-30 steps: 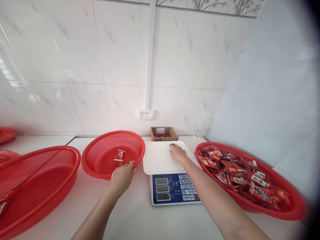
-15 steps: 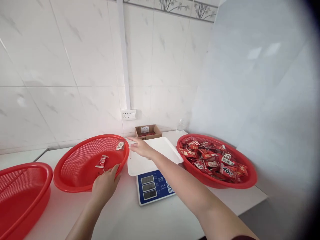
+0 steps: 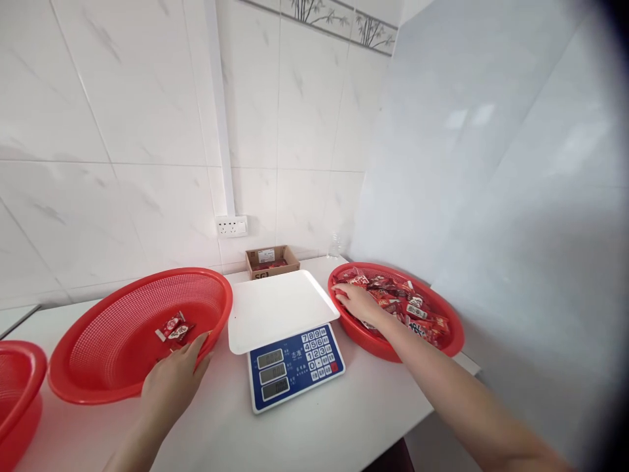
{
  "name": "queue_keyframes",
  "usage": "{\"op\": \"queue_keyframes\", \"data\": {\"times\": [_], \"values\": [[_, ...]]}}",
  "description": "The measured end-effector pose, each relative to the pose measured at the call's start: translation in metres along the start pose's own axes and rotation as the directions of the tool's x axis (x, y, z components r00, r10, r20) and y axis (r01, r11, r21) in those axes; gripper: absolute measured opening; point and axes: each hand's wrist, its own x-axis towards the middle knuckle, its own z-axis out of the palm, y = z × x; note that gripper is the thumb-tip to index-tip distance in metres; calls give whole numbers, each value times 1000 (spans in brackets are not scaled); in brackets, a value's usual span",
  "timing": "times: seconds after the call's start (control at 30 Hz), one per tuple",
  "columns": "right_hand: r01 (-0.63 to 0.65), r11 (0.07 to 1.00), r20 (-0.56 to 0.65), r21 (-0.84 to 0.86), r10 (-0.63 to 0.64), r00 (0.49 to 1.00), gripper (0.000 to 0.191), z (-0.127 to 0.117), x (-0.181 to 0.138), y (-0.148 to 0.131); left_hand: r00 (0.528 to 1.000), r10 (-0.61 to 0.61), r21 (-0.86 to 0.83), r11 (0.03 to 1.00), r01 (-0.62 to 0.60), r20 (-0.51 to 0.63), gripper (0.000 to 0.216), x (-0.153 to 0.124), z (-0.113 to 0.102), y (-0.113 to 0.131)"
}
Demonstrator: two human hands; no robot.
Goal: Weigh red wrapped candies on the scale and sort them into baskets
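My left hand (image 3: 174,377) is wrapped over the near right rim of a red plastic basket (image 3: 93,314), which tilts a little toward me. Inside that basket lie a few small red wrapped packets (image 3: 173,326), partly hidden by the hand. My right hand (image 3: 358,303) is at the left side of another red basket (image 3: 455,341), its fingers apart and reaching down onto the heap of red snack packets (image 3: 417,310). Between the two baskets stands a digital scale (image 3: 297,367) with a bare white pan (image 3: 280,308).
Behind the scale is a small cardboard box (image 3: 272,261) with red items inside. A clear plastic container (image 3: 335,244) stands near the corner. A further red basket (image 3: 22,393) sits at the left edge. Tiled wall with a socket (image 3: 232,226) closes off the back.
My right hand has moved from the left basket's rim across the scale to the packets in the right basket. A packet dropped inside the left basket. The view has shifted right.
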Motion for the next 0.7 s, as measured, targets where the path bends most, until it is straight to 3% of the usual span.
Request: {"op": "queue_keyframes", "data": {"times": [0.2, 0.3, 0.37, 0.43, 0.53, 0.6, 0.7], "values": [[-273, 958, -198, -88, 252, 947, 42, -52, -11, 60, 962, 86, -69, 992, -108, -259, 42, 0, 13, -10], [-351, 915, -234, -200, 303, 924, 48, -60, -12, 75, 943, 132, -45, 987, -153, -304, 40, 0, 18, -11], [-281, 920, -183, -273, 237, 954, 47, -51, -11, 71, 947, 144, -24, 987, -157, -287, 41, 1, 19, -10], [-132, 957, -10, -258, 134, 991, 50, -35, -7, 61, 957, 138, -11, 989, -146, -254, 42, 2, 18, -9], [-22, 989, 225, -145, 54, 973, 68, -8, 1, 45, 968, 135, -3, 990, -138, -211, 42, 2, 16, -8], [-44, 991, 254, -126, 75, 964, 77, 4, 7, 40, 970, 145, -2, 989, -148, -196, 42, 1, 14, -7], [-66, 993, 215, -99, 86, 973, 70, 8, 15, 43, 972, 142, -4, 989, -146, -188, 42, -2, 11, -7]]}}
